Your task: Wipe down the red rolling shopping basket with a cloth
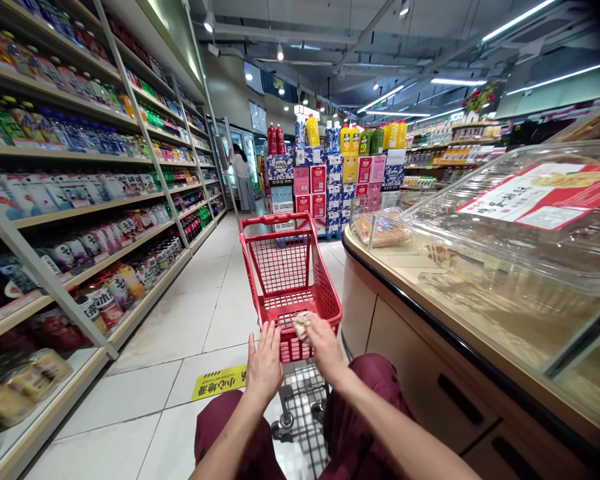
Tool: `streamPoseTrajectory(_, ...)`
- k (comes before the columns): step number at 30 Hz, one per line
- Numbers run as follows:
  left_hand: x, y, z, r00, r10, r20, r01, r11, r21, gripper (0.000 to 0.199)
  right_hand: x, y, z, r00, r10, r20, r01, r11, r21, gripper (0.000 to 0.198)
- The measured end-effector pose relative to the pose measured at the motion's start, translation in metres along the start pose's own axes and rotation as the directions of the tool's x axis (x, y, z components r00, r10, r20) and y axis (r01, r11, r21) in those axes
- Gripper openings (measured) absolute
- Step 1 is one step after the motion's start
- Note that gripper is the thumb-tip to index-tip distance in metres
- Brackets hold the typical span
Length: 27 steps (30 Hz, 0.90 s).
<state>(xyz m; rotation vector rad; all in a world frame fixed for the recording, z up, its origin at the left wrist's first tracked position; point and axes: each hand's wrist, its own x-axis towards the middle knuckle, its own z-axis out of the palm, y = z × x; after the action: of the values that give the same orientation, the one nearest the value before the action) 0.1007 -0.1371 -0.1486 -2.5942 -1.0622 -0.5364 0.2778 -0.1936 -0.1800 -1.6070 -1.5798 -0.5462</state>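
Observation:
A red plastic shopping cart [325,293] with a grid-patterned basket stands right in front of my knees. My left hand [265,360] is at the near left corner of its basket, fingers stretched out and holding nothing. Whether the fingertips touch the rim, I cannot tell. In my right hand [325,343] is a crumpled whitish cloth [301,325], gripped over the basket's near edge. The cart's metal lower frame and dark wheels [283,423] show between my legs.
Shelves of drinks [95,207] line the left side. A display counter [380,320] with clear plastic food boxes [530,220] borders the right. Stacked cartons [313,190] topped with bottles stand ahead. A person [241,177] is in the background. A yellow wet-floor sign [219,382] marks the tiles.

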Motion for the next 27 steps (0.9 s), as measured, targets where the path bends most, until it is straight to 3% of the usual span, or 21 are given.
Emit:
streamPoseTrajectory(3, -0.002, -0.007, -0.002, 1.000, 0.021, 0.012, -0.021, 1.000, 0.019, 0.065, 0.004, -0.012, 0.006, 0.996, -0.082, 0.030, 0.080, 0.996, 0.050, 0.041)
streamPoseTrajectory(7, -0.003, -0.012, -0.002, 1.000, 0.012, 0.012, -0.012, 1.000, 0.028, 0.065, 0.005, 0.023, -0.017, 0.996, 0.085, -0.010, -0.085, 0.996, -0.036, 0.042)
streamPoseTrajectory(9, -0.002, -0.010, -0.002, 1.000, 0.000, 0.010, 0.000, 1.000, 0.022, 0.064, 0.004, 0.023, -0.017, 0.994, 0.110, -0.023, -0.111, 0.993, -0.048, 0.042)
streamPoseTrajectory(13, -0.002, -0.009, -0.003, 1.000, -0.005, 0.013, 0.004, 1.000, 0.019, 0.062, 0.005, -0.015, 0.012, 0.998, -0.051, 0.029, 0.051, 0.998, 0.026, 0.039)
streamPoseTrajectory(15, -0.002, -0.011, -0.004, 1.000, 0.000, 0.014, 0.000, 1.000, 0.023, 0.061, 0.007, -0.017, 0.014, 0.994, -0.100, 0.044, 0.098, 0.994, 0.045, 0.038)
streamPoseTrajectory(19, -0.002, -0.012, -0.005, 1.000, -0.005, 0.017, 0.005, 1.000, 0.013, 0.061, 0.007, 0.024, -0.011, 0.997, 0.077, -0.007, -0.078, 0.996, -0.044, 0.040)
streamPoseTrajectory(21, -0.002, -0.008, -0.004, 1.000, -0.018, 0.013, 0.018, 1.000, 0.000, 0.061, 0.006, 0.029, -0.012, 0.992, 0.126, -0.008, -0.126, 0.989, -0.071, 0.039)
streamPoseTrajectory(27, -0.002, -0.011, -0.005, 0.999, -0.003, 0.036, 0.003, 1.000, -0.001, 0.062, 0.010, -0.021, 0.020, 0.992, -0.095, 0.086, 0.092, 0.995, 0.034, 0.038)
